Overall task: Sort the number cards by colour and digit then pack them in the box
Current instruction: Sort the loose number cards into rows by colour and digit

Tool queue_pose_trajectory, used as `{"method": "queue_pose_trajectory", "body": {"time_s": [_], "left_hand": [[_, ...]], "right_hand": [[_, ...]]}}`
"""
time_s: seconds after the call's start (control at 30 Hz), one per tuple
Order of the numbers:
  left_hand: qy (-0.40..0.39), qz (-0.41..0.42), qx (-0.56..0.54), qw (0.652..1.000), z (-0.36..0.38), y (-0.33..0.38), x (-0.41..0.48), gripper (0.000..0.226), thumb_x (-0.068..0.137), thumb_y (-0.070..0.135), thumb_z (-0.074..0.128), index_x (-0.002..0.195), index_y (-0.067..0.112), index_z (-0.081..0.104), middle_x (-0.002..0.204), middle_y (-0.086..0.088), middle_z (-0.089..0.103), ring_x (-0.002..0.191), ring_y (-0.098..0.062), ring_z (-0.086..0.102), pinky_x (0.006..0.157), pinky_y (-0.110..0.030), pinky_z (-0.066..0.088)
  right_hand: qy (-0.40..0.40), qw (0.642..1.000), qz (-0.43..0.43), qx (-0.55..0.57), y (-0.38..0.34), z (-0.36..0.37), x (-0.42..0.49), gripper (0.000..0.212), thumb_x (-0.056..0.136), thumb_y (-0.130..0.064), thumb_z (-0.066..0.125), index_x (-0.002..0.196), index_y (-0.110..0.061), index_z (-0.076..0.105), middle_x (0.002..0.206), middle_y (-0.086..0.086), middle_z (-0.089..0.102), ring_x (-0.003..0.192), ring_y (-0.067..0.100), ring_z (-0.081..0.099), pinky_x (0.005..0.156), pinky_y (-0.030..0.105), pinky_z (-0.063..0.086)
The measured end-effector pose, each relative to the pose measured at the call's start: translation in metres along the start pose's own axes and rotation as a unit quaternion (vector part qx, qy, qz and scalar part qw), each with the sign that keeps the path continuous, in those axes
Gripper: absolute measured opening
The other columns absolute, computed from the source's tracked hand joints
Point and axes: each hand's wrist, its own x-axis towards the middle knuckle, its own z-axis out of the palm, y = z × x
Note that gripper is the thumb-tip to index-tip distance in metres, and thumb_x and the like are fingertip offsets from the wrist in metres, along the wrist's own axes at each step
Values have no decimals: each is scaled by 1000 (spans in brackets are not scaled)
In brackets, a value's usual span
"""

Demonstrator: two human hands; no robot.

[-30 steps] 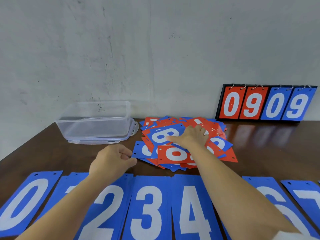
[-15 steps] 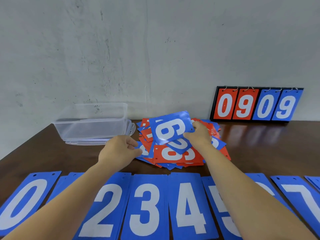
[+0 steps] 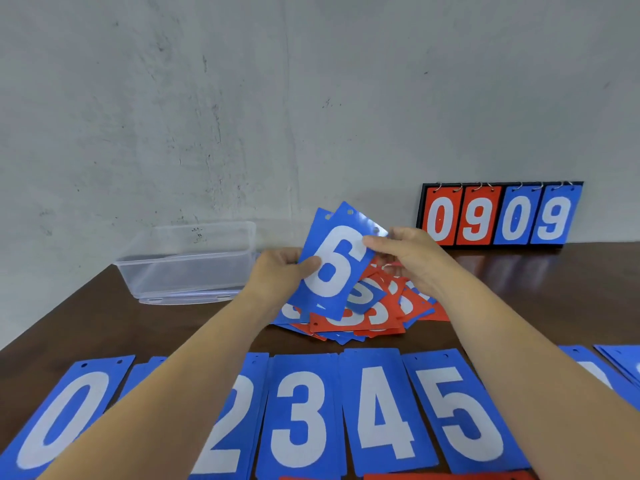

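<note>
Both my hands hold a blue card with a white 6 (image 3: 334, 263) above the table, with a second blue card behind it. My left hand (image 3: 277, 277) pinches its left edge with the thumb on the face. My right hand (image 3: 403, 252) pinches its upper right edge. Below them lies a mixed pile of red and blue cards (image 3: 374, 311). Blue cards lie in a row along the near edge: 0 (image 3: 59, 420), 2 (image 3: 228, 427), 3 (image 3: 299, 417), 4 (image 3: 384, 414), 5 (image 3: 460, 410). My arms hide parts of this row. The clear plastic box (image 3: 188, 258) stands at the back left.
A black scoreboard stand (image 3: 498, 214) showing red 0 9 and blue 0 9 leans against the wall at the back right. More blue cards (image 3: 620, 365) lie at the right edge. Red card edges (image 3: 433, 476) show at the bottom of the view. The dark wooden table (image 3: 104, 320) ends at the wall.
My right hand lifted the blue 6 card off the pile and raised it upright. My left hand came up from the table and took hold of its left edge.
</note>
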Motion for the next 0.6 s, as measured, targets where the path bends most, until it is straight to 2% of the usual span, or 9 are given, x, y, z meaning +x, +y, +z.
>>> {"method": "queue_pose_trajectory", "body": {"time_s": [0.07,0.1,0.17,0.23,0.3,0.33,0.43,0.5,0.6], "left_hand": [[3,-34,-78,996,3,-1,-2,7,87,11,69,93,8,72,98,-11,74,86,-26,71,74,-35,57],[1,-48,-106,993,5,-1,-3,12,85,9,70,97,6,72,101,-13,73,90,-29,70,78,-39,57],[2,-65,-141,988,7,-4,-6,15,83,5,71,98,8,70,100,-11,73,93,-31,69,87,-45,55],[-2,-71,-147,987,6,-6,-8,12,85,4,68,94,11,69,94,-9,73,91,-32,66,91,-47,50],[4,-74,-138,988,1,-9,-9,9,90,7,64,92,14,69,90,-7,73,90,-30,61,90,-46,48],[8,-74,-132,988,-2,-10,-11,10,92,10,62,92,17,70,89,-4,74,90,-29,62,89,-44,48],[33,-76,-122,989,-12,-12,-12,10,93,14,62,93,20,70,96,-3,75,100,-28,64,85,-38,47],[45,-78,-117,989,-16,-14,-14,9,93,15,61,93,20,69,99,-6,74,98,-27,64,82,-36,45],[59,-80,-107,989,-20,-16,-16,8,93,16,62,97,18,68,104,-8,73,103,-28,66,81,-36,47]], "right_hand": [[4,1000,15,-1,5,8,-4,20,84,-32,72,93,-13,69,84,2,75,71,14,67,68,26,48],[7,1000,13,-16,8,13,-7,18,84,-30,73,91,-14,69,82,2,75,68,13,67,66,26,47],[21,999,0,-44,12,19,-11,8,85,-21,73,83,-16,68,73,-1,71,53,5,62,55,20,45],[36,997,-22,-66,14,20,-14,5,86,-13,70,83,-10,67,71,-1,68,47,1,58,47,15,43],[50,994,-37,-94,13,17,-19,6,88,-10,68,91,-4,67,77,4,68,52,3,60,48,16,45],[60,991,-41,-108,13,14,-22,8,89,-10,66,94,-4,66,82,8,68,59,8,62,52,21,48],[79,989,-38,-118,13,6,-25,8,91,-9,62,100,-10,64,101,13,69,88,28,66,80,43,55],[79,990,-36,-110,12,2,-29,9,93,-8,60,99,-14,61,104,9,67,92,26,64,81,41,54],[83,990,-46,-105,10,-3,-35,7,92,-9,62,98,-13,62,98,4,67,86,20,64,68,28,54]]}}
